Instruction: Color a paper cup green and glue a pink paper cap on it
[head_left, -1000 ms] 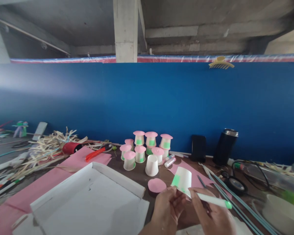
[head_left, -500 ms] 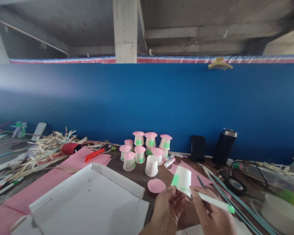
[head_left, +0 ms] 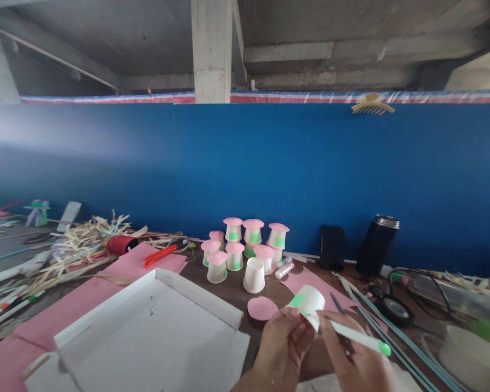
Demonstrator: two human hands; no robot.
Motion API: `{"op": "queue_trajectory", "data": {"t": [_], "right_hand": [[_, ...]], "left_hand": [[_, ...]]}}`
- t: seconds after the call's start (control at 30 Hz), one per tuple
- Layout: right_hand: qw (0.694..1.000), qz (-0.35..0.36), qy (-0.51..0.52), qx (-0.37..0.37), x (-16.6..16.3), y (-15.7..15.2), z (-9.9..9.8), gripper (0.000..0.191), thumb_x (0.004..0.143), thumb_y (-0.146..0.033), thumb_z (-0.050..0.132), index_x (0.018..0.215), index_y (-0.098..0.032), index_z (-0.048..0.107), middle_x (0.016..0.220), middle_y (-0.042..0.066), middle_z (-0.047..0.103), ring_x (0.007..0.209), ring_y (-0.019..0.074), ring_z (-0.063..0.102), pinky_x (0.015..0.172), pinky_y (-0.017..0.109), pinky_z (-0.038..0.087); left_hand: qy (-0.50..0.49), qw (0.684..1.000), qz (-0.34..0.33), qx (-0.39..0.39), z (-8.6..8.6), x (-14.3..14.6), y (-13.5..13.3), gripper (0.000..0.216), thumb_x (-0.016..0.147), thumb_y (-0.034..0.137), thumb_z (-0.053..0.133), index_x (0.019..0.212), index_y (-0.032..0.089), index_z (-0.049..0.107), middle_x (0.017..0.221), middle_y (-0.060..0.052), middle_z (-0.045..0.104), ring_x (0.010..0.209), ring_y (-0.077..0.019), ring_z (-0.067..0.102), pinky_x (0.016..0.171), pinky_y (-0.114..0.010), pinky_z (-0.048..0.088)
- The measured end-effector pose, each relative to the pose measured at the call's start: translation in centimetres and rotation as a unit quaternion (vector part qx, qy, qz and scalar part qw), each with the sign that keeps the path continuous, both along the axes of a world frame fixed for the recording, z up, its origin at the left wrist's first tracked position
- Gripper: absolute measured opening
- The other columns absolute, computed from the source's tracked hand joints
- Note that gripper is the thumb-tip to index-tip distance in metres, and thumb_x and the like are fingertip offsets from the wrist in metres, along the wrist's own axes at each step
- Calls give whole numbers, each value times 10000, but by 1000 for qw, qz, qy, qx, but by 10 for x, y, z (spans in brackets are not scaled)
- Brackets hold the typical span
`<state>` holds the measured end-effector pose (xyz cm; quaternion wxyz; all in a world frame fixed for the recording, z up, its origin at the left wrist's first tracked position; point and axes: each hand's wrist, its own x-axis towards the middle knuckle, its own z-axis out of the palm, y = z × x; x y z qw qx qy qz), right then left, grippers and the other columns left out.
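Note:
My left hand [head_left: 280, 343] is closed on a small white paper cup [head_left: 310, 301] with a green patch, held tilted near the table's front edge. My right hand [head_left: 357, 362] grips a white marker with a green end [head_left: 357, 337], its tip touching the cup's side. A pink paper disc [head_left: 262, 308] lies on the table just left of the cup. Behind it an upside-down plain white cup [head_left: 253, 275] stands in front of several cups topped with pink discs [head_left: 245, 245].
A shallow white cardboard tray [head_left: 147, 332] lies at the front left on pink paper sheets [head_left: 77, 305]. Straw strips and a red roll [head_left: 120, 245] clutter the left. A black flask [head_left: 376, 245], a black box [head_left: 331, 247], cables and blue rods [head_left: 392, 337] fill the right. A blue partition [head_left: 245, 174] stands behind.
The cup in my left hand has tipped further over, showing more of its round bottom. The marker stays against it.

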<state>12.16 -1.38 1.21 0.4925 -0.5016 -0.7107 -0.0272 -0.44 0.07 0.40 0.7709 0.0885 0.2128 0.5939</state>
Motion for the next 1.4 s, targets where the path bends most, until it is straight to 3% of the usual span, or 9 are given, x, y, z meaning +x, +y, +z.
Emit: {"op": "queue_trajectory", "data": {"t": [0.43,0.6,0.83,0.97,1.4], "right_hand": [[999,-32,-11,2,0,-1,-1,230,870,-365,494,870,-211,665,849,50,714,787,178,684,668,215,541],[1000,0,-20,-15,-2,-2,-2,249,886,-353,470,878,-196,662,854,64,715,781,175,686,675,216,541],[999,-21,-22,28,-4,-1,-1,246,875,-364,484,866,-200,669,854,69,714,801,188,683,699,243,547],[999,-7,-31,-5,-4,-2,0,277,890,-368,455,867,-199,673,850,77,718,787,190,683,679,241,547],[1000,-1,-21,22,-3,-2,3,254,883,-360,469,865,-197,662,840,75,703,797,196,673,705,265,536]], "left_hand": [[34,999,-7,1,0,-1,1,90,712,139,676,744,108,598,740,-58,660,688,-131,645,694,-243,540],[27,1000,10,-11,0,-1,0,54,718,117,657,703,97,610,681,-45,638,638,-113,629,693,-236,545],[37,999,5,0,1,-1,-1,27,723,104,641,707,83,636,671,-43,635,600,-88,607,626,-184,530],[36,999,9,-27,1,-1,-1,45,720,92,636,676,87,628,632,-26,611,563,-70,579,578,-159,512],[39,999,-8,-16,1,-2,-2,62,709,120,667,683,92,618,673,-27,600,589,-60,567,538,-123,468]]}}
